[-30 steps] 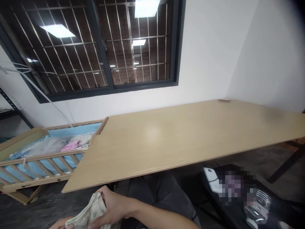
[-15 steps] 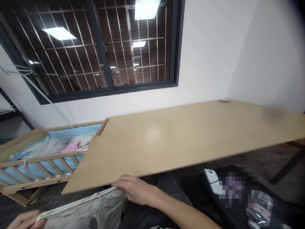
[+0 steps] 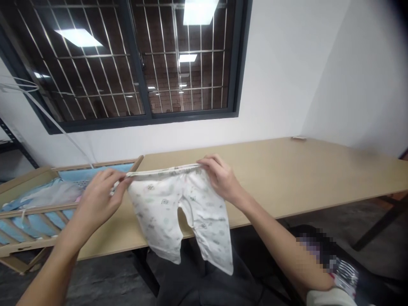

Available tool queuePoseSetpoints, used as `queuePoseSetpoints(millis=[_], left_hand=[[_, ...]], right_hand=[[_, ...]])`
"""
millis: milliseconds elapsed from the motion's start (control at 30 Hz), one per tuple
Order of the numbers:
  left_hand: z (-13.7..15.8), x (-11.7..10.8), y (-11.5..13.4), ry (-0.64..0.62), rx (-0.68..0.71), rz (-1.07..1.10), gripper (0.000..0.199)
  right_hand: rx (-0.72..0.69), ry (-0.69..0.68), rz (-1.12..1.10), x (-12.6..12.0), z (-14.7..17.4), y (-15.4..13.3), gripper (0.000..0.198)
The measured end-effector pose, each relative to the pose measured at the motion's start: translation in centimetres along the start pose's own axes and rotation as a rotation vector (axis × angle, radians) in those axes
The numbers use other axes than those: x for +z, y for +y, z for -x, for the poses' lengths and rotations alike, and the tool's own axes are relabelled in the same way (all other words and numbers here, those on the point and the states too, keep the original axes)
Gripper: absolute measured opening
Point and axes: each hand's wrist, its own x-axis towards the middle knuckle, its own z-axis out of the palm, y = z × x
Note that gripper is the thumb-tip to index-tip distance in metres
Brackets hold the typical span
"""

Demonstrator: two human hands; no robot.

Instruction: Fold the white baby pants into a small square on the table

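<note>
A small pair of white baby pants [image 3: 159, 212] with a faint grey-green print hangs between my hands, its waistband stretched wide at the top. My left hand [image 3: 103, 191] pinches the left end of the waistband. At the right end, my right hand [image 3: 219, 172] grips the band between thumb and fingers. The two legs dangle over the near edge of the wooden table [image 3: 270, 178], with an opening showing at the crotch. Parts of the fingertips are hidden behind the cloth.
To the left stands a wooden crib [image 3: 28, 208] with blue lining and pale fabric inside. A barred window [image 3: 146, 63] is set in the wall behind. A small flat white item [image 3: 298, 138] lies at the table's back. Dark items [image 3: 315, 238], partly blurred out, sit low at right.
Both hands have risen from below the table's near edge to above it, lifting the pants. The garment now hangs spread, front facing me.
</note>
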Motion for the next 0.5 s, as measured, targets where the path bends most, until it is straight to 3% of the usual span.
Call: queuePoseSetpoints(millis=[133, 200, 333, 433, 500], left_hand=[[-4.9, 5.8, -0.2, -0.113, -0.007, -0.087, 0.034], [-6.6, 9.1, -0.5, -0.233, -0.113, -0.077, 0.035], [-8.3, 15.9, -1.0, -0.45, -0.369, -0.005, 0.037], [-8.4, 20.8, -1.3, -0.547, -0.457, 0.033, 0.034], [-8.4, 23.8, -1.6, -0.611, -0.515, 0.072, 0.033]], right_hand=[[0.064, -0.056, 0.154, 0.3, -1.5, 6.0, 0.026], [0.128, -0.084, 0.214, 1.4, -1.9, 9.4, 0.024], [0.334, -0.211, 0.276, 5.3, -1.1, 16.0, 0.022], [0.582, -0.416, 0.261, 8.8, 0.6, 19.8, 0.023], [0.674, -0.475, 0.276, 10.9, 1.9, 21.7, 0.024]])
